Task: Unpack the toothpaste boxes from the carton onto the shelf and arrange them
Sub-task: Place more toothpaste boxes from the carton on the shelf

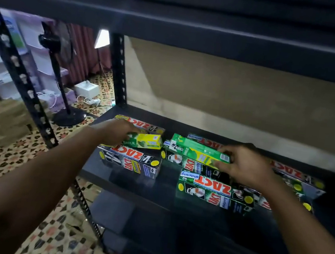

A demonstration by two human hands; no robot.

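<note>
On the dark shelf board [166, 189] lie several toothpaste boxes. My left hand [118, 130] grips a yellow-green box [149, 141] near the back left, above a black and silver ZACT box [129, 160]. My right hand [245, 165] pinches the right end of a green box [197, 150], which is held over a green ZACT whitening box [191, 164]. Another green ZACT whitening box [215, 191] lies nearer to me. More ZACT boxes [299, 179] lie to the right, partly hidden by my right wrist. The carton is not in view.
A black shelf beam [176, 27] crosses above, and a perforated upright [18, 75] stands at the left. Behind the shelf is a beige wall [242, 94]. A standing fan [62, 73] and cardboard boxes [0, 118] stand on the patterned floor at the left.
</note>
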